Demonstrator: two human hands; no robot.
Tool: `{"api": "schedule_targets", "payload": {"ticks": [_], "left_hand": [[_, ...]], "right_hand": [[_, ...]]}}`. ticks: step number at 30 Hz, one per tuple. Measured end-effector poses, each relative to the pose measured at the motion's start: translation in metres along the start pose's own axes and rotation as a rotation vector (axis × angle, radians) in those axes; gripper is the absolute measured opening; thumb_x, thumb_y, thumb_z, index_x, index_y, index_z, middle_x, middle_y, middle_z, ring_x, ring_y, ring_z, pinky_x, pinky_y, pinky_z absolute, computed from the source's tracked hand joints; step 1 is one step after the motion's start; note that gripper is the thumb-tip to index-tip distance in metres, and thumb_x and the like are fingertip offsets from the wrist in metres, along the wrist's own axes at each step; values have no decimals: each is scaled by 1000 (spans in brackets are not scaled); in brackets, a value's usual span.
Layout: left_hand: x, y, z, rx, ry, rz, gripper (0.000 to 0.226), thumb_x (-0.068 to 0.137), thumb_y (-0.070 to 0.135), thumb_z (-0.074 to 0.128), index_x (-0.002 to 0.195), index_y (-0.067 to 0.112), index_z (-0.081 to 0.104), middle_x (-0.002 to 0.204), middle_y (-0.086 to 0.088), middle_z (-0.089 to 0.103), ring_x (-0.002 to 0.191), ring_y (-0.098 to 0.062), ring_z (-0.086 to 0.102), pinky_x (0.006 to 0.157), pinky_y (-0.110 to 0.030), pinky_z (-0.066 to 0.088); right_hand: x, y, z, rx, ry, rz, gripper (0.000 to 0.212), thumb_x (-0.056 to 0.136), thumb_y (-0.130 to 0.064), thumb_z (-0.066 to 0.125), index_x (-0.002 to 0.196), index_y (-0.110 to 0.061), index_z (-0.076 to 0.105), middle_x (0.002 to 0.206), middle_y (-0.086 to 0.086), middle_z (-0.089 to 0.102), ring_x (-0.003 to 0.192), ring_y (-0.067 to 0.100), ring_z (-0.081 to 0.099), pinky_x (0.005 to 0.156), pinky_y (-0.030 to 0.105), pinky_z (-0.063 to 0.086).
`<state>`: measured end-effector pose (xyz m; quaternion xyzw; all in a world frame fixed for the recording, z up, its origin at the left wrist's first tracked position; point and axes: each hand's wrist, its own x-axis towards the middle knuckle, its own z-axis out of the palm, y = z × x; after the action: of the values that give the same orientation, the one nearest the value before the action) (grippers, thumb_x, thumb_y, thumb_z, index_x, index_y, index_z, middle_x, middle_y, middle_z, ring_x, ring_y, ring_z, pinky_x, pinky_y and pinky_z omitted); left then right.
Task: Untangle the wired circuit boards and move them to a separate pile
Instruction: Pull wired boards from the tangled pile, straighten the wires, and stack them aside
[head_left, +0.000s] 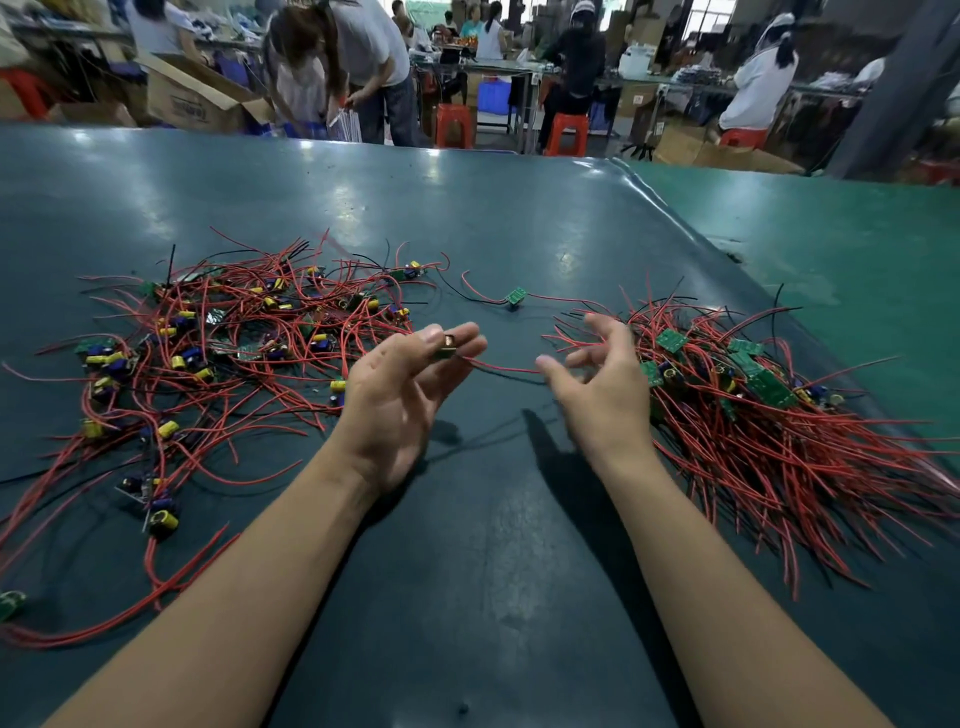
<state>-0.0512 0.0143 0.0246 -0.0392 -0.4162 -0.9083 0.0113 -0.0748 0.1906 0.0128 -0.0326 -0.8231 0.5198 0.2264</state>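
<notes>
Dark green matting (467, 234) carries a tangled pile (218, 338) at your left edge and a sorted pile (753, 405) at the right, and your left hand (395, 395) pinches one board (448, 347) mid-surface while your right hand (597, 384), fingers loosely spread, holds nothing, so its red wire (504, 368) could snag.

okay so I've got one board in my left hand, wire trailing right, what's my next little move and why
Probably carry the board pinched in your left hand over to the combed pile on the right. Its red wire already runs free toward your open right hand, apparently clear of the tangled heap.
</notes>
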Motion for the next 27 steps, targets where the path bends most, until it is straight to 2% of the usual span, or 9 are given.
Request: {"api": "schedule_targets", "payload": {"ticks": [3, 5, 7, 9, 11, 15, 18, 22, 27], "left_hand": [[0, 3, 1, -8, 58, -20, 23, 74, 34, 69, 75, 13, 58, 66, -4, 67, 56, -14, 65, 66, -26, 58], [-1, 2, 4, 62, 89, -12, 29, 72, 38, 70, 73, 14, 53, 55, -1, 58, 43, -9, 55, 56, -23, 56], [-2, 0, 6, 90, 97, -5, 27, 72, 37, 70, 72, 14, 55, 54, -1, 57, 39, -8, 50, 52, -22, 53], [-2, 1, 7, 78, 97, -4, 23, 72, 36, 70, 73, 15, 61, 61, -1, 63, 36, -5, 45, 47, -20, 51], [-1, 5, 6, 21, 98, -12, 18, 72, 33, 69, 70, 15, 66, 66, -1, 67, 34, -2, 39, 42, -16, 45], [-4, 2, 7, 138, 50, -4, 21, 73, 28, 68, 73, 10, 59, 67, -4, 69, 33, -2, 41, 41, -16, 45], [-10, -5, 11, 281, -29, -60, 18, 73, 26, 68, 69, 10, 60, 65, -5, 69, 34, -4, 46, 45, -20, 51], [-9, -7, 12, 292, -37, -111, 18, 73, 28, 66, 66, 11, 65, 65, -3, 68, 35, -4, 46, 47, -20, 52], [-9, -7, 11, 243, 14, -187, 44, 73, 32, 66, 100, -3, 62, 69, -5, 62, 36, -1, 44, 49, -17, 51]], "right_hand": [[-6, -7, 2, -75, -147, -155, 22, 84, -7, 72, 104, -17, 72, 91, 0, 66, 83, 9, 58, 80, 26, 47], [-9, -17, -1, 329, -376, -19, 33, 82, 8, 61, 97, -18, 74, 85, -1, 68, 72, 5, 58, 66, 20, 46], [-10, -19, -5, 575, -573, 104, 47, 67, 6, 49, 98, -18, 75, 94, 0, 71, 80, 8, 60, 67, 19, 46], [-9, -21, -8, 428, -586, 65, 41, 66, -5, 49, 94, -15, 78, 106, -2, 72, 93, 5, 60, 75, 16, 45], [-9, -21, -7, 257, -461, 31, 21, 88, -14, 58, 89, -13, 79, 109, 0, 70, 93, -1, 59, 76, 13, 42], [-15, -22, -2, 370, -450, 49, 32, 82, -39, 68, 94, -10, 77, 71, -3, 64, 59, 10, 54, 58, 23, 43], [-20, -24, 1, 587, -537, 104, 20, 84, -28, 65, 92, -13, 75, 55, -5, 56, 47, 8, 41, 45, 19, 35], [-17, -21, 0, 696, -637, 235, 20, 82, -19, 66, 98, -9, 74, 62, -2, 62, 48, 6, 43, 46, 17, 34], [-18, -18, 0, 759, -759, 250, 26, 81, -21, 66, 103, -12, 76, 70, 1, 62, 54, 9, 47, 51, 19, 42]]}}
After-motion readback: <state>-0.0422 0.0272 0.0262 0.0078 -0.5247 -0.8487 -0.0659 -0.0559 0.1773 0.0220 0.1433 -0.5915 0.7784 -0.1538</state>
